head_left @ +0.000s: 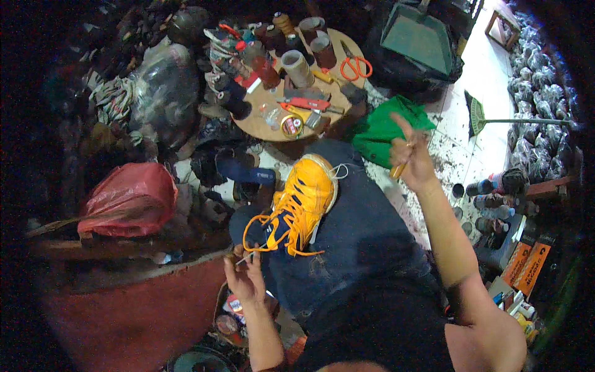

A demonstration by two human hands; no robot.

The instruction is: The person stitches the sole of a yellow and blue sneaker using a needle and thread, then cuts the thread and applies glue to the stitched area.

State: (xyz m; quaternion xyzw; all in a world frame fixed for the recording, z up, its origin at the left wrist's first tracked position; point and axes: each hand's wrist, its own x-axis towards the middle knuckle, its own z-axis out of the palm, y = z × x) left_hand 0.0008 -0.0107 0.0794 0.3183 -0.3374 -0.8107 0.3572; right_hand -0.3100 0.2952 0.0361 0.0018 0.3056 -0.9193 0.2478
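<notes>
A yellow-orange lace-up sneaker with a dark inner lining rests across my dark-trousered lap, toe pointing away from me. Loose white thread curls out at the right side of its toe. Below the heel end, my left hand pinches a thin white strand close to the orange lace loop. My right hand is raised well to the right of the shoe, its index finger stretched out. The other fingers wrap round a short yellow-brown handle; the rest of that tool cannot be made out.
Ahead stands a round wooden table with thread spools, orange-handled scissors, a red cutter and jars. A green bag lies beside it. Bottles and boxes line the right. On the left are a red plastic bag and a red surface.
</notes>
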